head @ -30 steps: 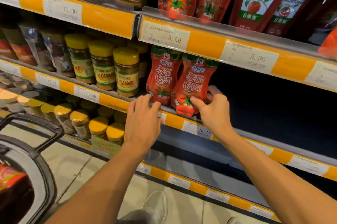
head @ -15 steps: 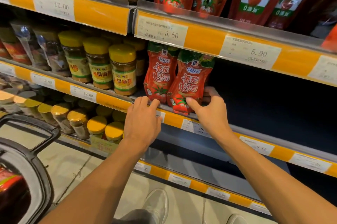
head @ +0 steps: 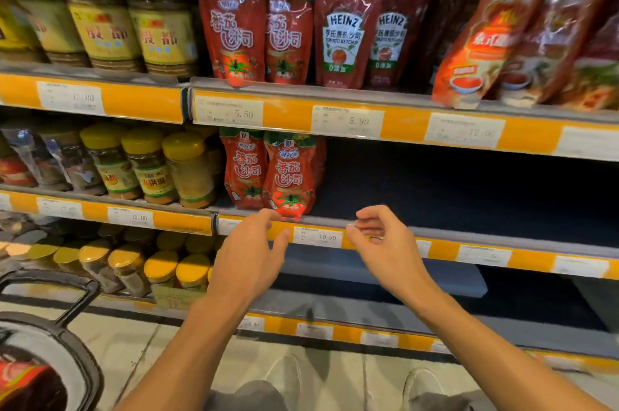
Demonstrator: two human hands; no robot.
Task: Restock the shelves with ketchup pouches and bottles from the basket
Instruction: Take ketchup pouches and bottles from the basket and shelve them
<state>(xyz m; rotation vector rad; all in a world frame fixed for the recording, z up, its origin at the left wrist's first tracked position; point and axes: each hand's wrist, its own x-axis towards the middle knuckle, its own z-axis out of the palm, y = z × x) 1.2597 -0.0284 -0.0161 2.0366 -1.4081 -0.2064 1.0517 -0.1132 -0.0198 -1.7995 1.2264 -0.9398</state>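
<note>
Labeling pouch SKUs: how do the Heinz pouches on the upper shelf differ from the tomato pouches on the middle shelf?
Heinz pouches: dark red, white label panel, bare spout on top, on the shelf tagged 5.90. Middle-shelf pouches: brighter red, green top band, large white Chinese lettering, big tomato picture, tagged 10.90. Both stand upright in pairs at the shelf front.

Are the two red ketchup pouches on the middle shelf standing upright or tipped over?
Upright. Both ketchup pouches stand on their bases at the middle shelf edge, green tops up, side by side. Neither the left hand nor the right hand touches them.
</note>
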